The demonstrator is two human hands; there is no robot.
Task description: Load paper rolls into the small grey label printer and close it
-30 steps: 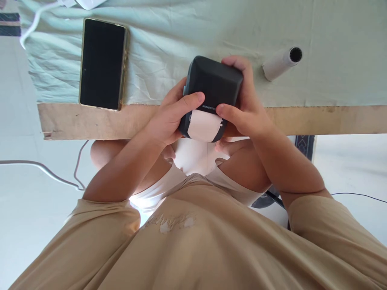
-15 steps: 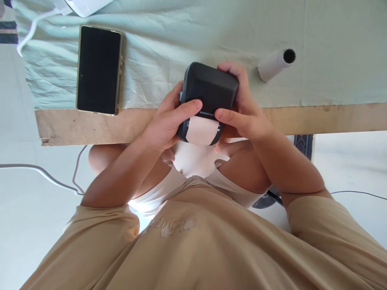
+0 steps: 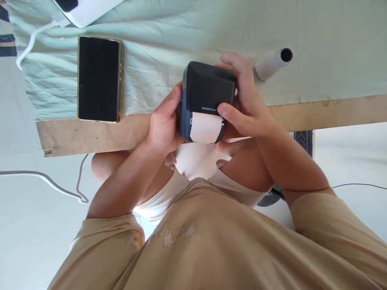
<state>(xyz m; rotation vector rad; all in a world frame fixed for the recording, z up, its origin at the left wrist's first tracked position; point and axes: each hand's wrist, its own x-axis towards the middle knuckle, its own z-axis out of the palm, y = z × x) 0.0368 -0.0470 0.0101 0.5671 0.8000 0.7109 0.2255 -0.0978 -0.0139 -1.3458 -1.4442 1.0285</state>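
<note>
A black handheld label printer (image 3: 209, 86) with "NIIMBOT" lettering is held up between my two hands over the table's near edge. From its lower end sticks out a strip of pale label paper (image 3: 207, 128) with a ragged edge. My left hand (image 3: 167, 119) grips the printer's left side, its thumb along that side and the other fingers hidden behind. On the opposite side, my right hand (image 3: 246, 98) holds it too, thumb tip on the front near the lettering and a forefinger lifted off the upper corner.
On the green cloth (image 3: 169, 36) a phone (image 3: 99, 78) lies at the left. Above it is a white device (image 3: 90, 12) with a cable. A pale tube with a dark round opening (image 3: 269, 66) stands right of my right hand. The table's bare wooden edge (image 3: 99, 137) runs in front of me.
My left thumb has moved off the printer's front to its left side. My right forefinger has lifted from the top corner. The view has shifted slightly.
</note>
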